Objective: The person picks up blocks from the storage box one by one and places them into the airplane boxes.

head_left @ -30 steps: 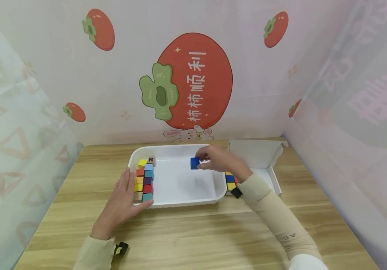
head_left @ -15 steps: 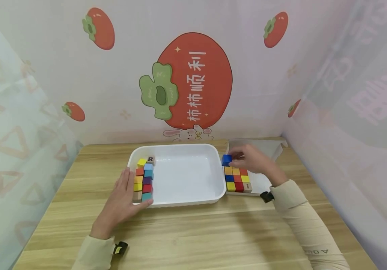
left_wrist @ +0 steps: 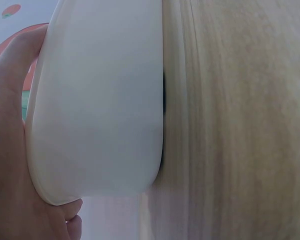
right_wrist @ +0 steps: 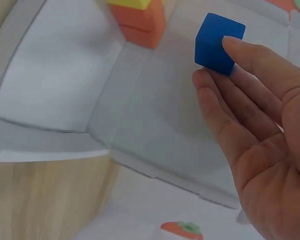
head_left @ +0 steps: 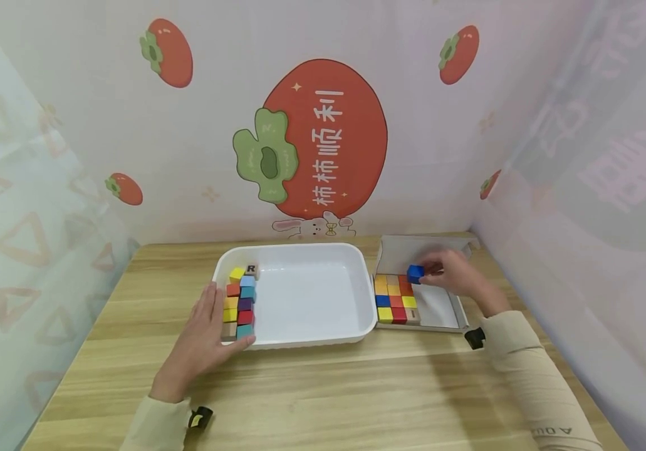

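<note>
In the head view, my right hand pinches a blue cube block between thumb and fingers. It is over the open white cardboard box, at the back right of the blocks lined up inside. The right wrist view shows the blue cube at my fingertips, apart from the box floor. My left hand rests on the near left corner of the white tray. Its fingers lie along the left rim and the thumb over the front rim. Coloured cube blocks stand in two columns along the tray's left side.
Packed rows of coloured blocks fill the left part of the box. The box's raised lid stands at the back. A block marked R sits near the tray's far left corner. Wooden table surrounds tray and box.
My right hand has carried the blue cube rightward from above the tray, across its right rim, to over the box. My left hand stays at the tray's corner.
</note>
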Tool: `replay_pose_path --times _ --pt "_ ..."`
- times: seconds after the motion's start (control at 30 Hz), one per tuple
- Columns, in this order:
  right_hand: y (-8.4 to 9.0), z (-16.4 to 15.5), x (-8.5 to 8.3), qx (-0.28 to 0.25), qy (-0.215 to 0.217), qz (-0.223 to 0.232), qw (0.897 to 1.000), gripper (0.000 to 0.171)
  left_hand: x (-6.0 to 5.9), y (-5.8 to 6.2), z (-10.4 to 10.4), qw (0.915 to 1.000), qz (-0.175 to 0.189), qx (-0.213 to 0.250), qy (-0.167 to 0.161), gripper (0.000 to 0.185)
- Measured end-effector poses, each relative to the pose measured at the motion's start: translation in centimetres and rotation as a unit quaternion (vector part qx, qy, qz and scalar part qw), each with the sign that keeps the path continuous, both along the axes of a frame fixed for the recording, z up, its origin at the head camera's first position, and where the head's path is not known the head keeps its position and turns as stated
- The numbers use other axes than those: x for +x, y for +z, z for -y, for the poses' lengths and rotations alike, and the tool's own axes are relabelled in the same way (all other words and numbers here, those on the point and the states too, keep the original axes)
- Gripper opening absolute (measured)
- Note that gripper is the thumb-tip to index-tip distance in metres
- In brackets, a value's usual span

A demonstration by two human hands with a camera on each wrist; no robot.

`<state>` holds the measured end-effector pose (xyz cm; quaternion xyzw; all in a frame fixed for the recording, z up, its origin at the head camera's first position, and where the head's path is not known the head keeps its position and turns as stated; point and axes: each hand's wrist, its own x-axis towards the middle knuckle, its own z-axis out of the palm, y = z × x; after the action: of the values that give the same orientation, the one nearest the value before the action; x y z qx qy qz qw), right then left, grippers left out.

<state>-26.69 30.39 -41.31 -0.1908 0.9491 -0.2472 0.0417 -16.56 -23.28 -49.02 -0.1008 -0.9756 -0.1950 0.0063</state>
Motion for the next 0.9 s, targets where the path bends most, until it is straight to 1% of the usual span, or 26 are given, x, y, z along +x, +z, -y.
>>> replay_pose_path --times 0.2,0.37,0.47,0.57,0.67,0.77,0.9 --pt "-1.1 -0.9 0.3 0.018 -0.028 0.017 0.999 0.028 0.0 0.0 0.0 1.0000 0.000 -0.001 0.001 0.130" --pt "-2.7 -1.7 0.1 0.014 -0.046 0.034 0.998 0.029 -0.1 -0.2 0.0 1.0000 0.001 -0.003 0.003 0.130" --pt "-3.6 -2.0 0.1 0.000 -0.046 0.039 0.998 0.029 -0.1 -0.2 0.0 1.0000 0.002 -0.002 0.001 0.130" --pt "-4.4 -2.1 -0.1 -0.013 -0.036 0.040 0.998 0.028 -0.1 -0.3 0.0 1.0000 0.004 -0.001 0.002 0.130" --pt "-5.1 -2.1 -0.2 -0.016 -0.034 0.041 0.998 0.027 -0.2 -0.3 0.1 1.0000 0.005 -0.002 0.002 0.131" --pt "-5.7 -2.0 -0.3 -0.013 -0.041 0.044 0.998 0.028 -0.2 -0.3 0.1 1.0000 0.006 -0.003 0.002 0.131" --pt "-6.1 -1.9 -0.5 -0.009 -0.053 0.035 0.998 0.030 -0.2 -0.3 0.1 1.0000 0.006 -0.002 0.002 0.130"
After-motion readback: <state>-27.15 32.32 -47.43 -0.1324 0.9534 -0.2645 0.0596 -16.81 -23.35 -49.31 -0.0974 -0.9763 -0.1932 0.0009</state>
